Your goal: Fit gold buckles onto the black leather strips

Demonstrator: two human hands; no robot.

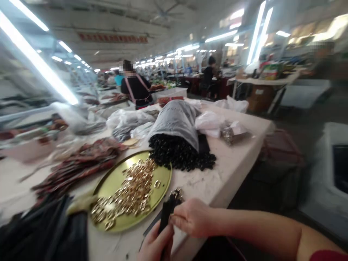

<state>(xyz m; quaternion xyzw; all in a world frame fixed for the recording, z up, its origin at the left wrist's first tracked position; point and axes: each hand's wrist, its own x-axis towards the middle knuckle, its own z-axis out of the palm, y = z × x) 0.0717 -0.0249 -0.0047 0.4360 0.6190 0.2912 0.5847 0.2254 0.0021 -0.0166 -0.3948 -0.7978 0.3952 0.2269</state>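
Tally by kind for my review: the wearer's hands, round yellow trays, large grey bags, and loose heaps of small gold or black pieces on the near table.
Wearer's hands: 2 (left hand, right hand)
Yellow tray: 1
Large grey bag: 1
Heaps: 2 (gold heap, black heap)
Total: 6

- The black straps (pixel 166 216) look flat and narrow, apparently several layered in one bundle; how many cannot be told.
- They stand tilted, upper end leaning away from the person and slightly rightward, in front of the near edge of the table (pixel 233 159) as seen from the head.
- The lower part is wrapped in the left hand (pixel 158 241), which hides its end; the right hand (pixel 191 217) has thumb and fingers pinched at the right edge.
- Shiny gold-toned metal fittings (pixel 178 194) cluster at the upper end, their outlines blurred.
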